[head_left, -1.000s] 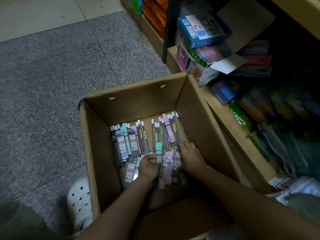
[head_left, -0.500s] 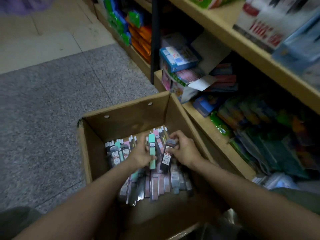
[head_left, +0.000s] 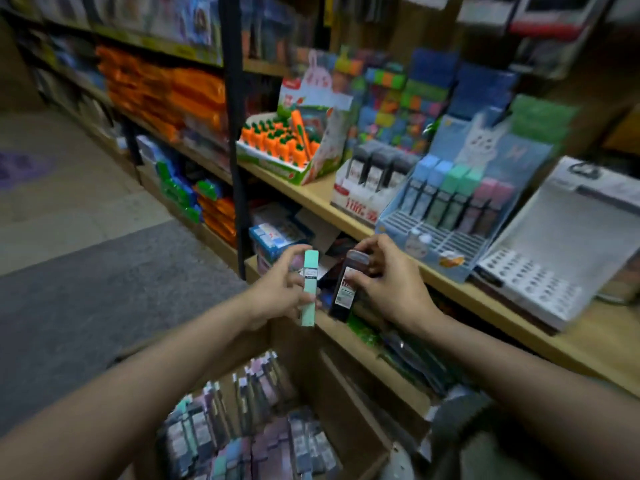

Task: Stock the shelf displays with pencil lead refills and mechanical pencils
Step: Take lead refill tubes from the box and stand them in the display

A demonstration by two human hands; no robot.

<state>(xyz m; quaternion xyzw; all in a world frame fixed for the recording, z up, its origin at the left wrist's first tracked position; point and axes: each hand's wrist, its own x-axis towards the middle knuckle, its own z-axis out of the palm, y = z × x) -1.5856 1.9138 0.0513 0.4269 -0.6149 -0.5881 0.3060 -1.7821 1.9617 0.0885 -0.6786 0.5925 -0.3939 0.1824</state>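
Pinched upright between curled fingers, the mint refill [head_left: 309, 287] in the left hand [head_left: 277, 292] and dark refill [head_left: 347, 286] in the right hand [head_left: 388, 285] are held below the shelf [head_left: 460, 289], where a slot in the blue display [head_left: 450, 233] could be missed and standing refills toppled.

The wooden shelf [head_left: 311, 194] carried a carrot-pen display box [head_left: 294, 147], a white tray of dark lead refills [head_left: 367, 188], a blue rabbit display [head_left: 460, 206] with pastel refills, and a white perforated stand [head_left: 554, 258], side by side.
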